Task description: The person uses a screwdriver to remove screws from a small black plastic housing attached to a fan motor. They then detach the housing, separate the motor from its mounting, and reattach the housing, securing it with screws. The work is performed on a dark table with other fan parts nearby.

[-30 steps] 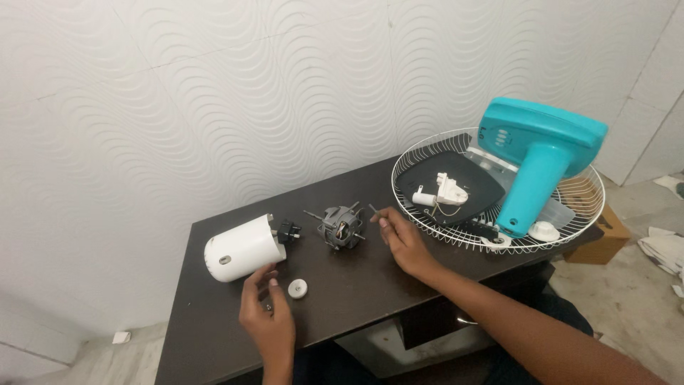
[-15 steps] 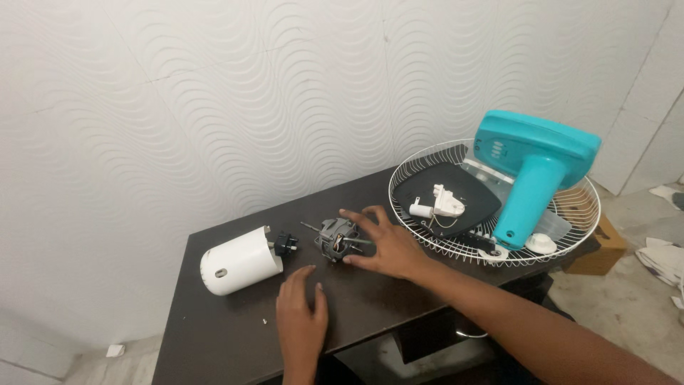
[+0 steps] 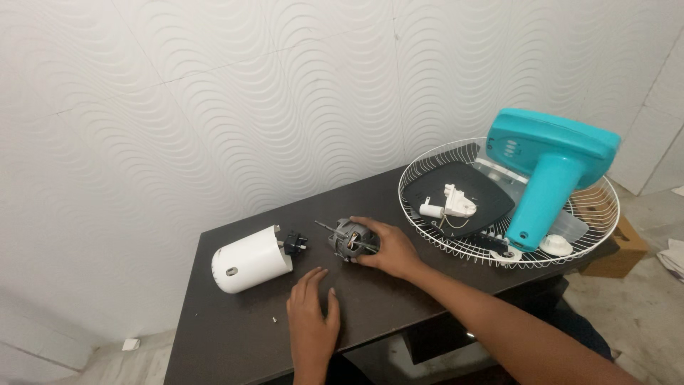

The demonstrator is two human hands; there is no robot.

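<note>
A small metal fan motor [image 3: 347, 238] with a thin shaft lies near the middle of the dark table [image 3: 235, 339]. My right hand [image 3: 388, 248] is closed around its right side. To its left lies a white cylindrical motor cover [image 3: 249, 259] with a black plug [image 3: 296, 242] at its open end. My left hand [image 3: 312, 319] rests flat on the table, fingers apart, just in front of the motor and the cover, holding nothing.
A white wire fan guard [image 3: 427, 232] at the table's right end holds a black fan blade [image 3: 484, 191], a small white switch part [image 3: 456, 205], a white knob [image 3: 556, 245] and a teal fan stand [image 3: 548, 167]. A cardboard box [image 3: 620, 246] sits on the floor behind.
My right hand moved left from beside the guard and took hold of the motor. My left hand shifted forward and came down flat on the table, over where a small white cap lay.
</note>
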